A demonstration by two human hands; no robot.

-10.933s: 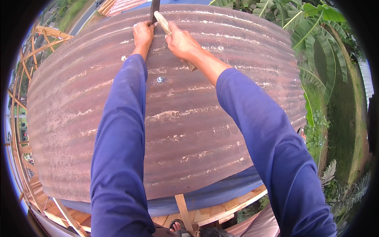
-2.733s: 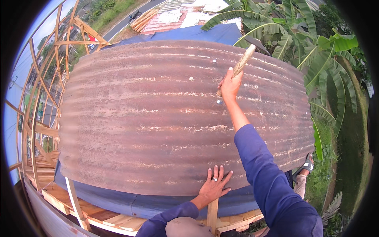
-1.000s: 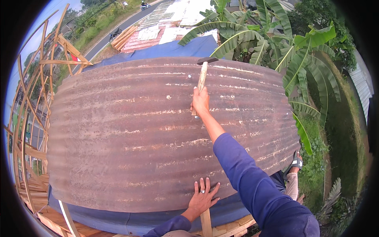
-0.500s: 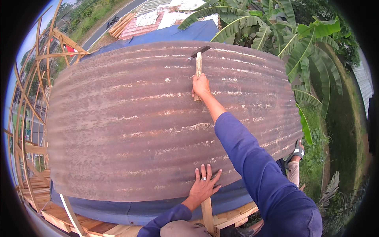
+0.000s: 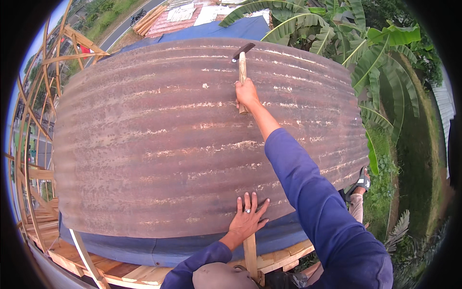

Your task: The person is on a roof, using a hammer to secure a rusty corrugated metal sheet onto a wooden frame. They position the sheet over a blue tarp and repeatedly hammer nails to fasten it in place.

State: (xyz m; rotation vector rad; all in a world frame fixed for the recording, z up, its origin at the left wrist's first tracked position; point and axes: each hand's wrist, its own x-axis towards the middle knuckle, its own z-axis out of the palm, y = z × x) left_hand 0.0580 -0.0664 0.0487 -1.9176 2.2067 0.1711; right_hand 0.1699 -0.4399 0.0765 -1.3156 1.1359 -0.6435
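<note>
My right hand [image 5: 247, 93] is wrapped around the wooden handle of a hammer [image 5: 242, 66], arm stretched out over a brown corrugated roofing sheet [image 5: 144, 144]. The hammer's dark head lies by the sheet's far edge, beside a small shiny nail head [image 5: 234, 60]. Whether the two touch, I cannot tell. Nearer to me, my left hand [image 5: 248, 217] rests flat on the sheet's near edge with its fingers spread, a ring on one of them. Pale, flaky streaks run along the ridges of the sheet.
Blue tarpaulin [image 5: 187, 250] shows below the near edge, above wooden beams [image 5: 144, 275]. Timber framing [image 5: 48, 91] rises at the left. Banana leaves [image 5: 375, 67] crowd the far right edge. At the right, another person's sandalled foot [image 5: 362, 181] is by the sheet's edge.
The whole view has shifted slightly, so the sheet and both hands sit a little higher in the picture. The hammer head stays close to the nail; the left hand stays flat on the sheet.
</note>
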